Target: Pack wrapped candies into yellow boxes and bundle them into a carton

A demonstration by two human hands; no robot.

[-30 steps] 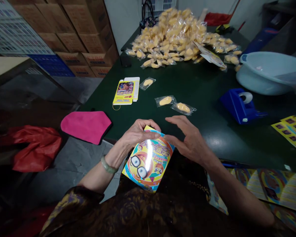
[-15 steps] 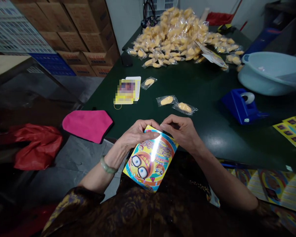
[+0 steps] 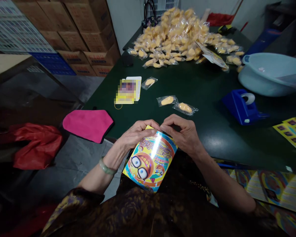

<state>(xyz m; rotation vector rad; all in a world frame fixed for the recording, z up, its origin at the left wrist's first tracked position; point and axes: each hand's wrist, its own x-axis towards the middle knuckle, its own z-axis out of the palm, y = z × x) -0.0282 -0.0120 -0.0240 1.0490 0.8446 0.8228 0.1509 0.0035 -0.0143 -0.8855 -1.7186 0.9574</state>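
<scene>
A glossy yellow box point(image 3: 150, 161), printed with a cartoon face in glasses, is tilted in front of my body. My left hand point(image 3: 138, 133) is closed on its upper left edge, thumb across the front and fingers behind. At the top edge, my right hand point(image 3: 181, 131) is closed in a pinch, thumb against bent fingers, touching the box's upper right corner. What its fingertips pinch there is partly hidden. Beyond my hands lie two wrapped yellow pieces point(image 3: 185, 107) side by side, and another wrapped piece point(image 3: 150, 82) farther off, beside some yellow cards point(image 3: 127, 92).
A big heap of wrapped yellow pieces point(image 3: 175, 33) covers the table's far end. On the right stand a blue tape dispenser point(image 3: 239, 107) and a pale blue basin point(image 3: 271, 79). Printed sheets point(image 3: 292, 131) lie at the right edge; a pink cloth item point(image 3: 87, 125) is at the left.
Both hands keep their hold at the box's top edge. My left thumb has drawn back slightly to the left; otherwise almost nothing has moved.
</scene>
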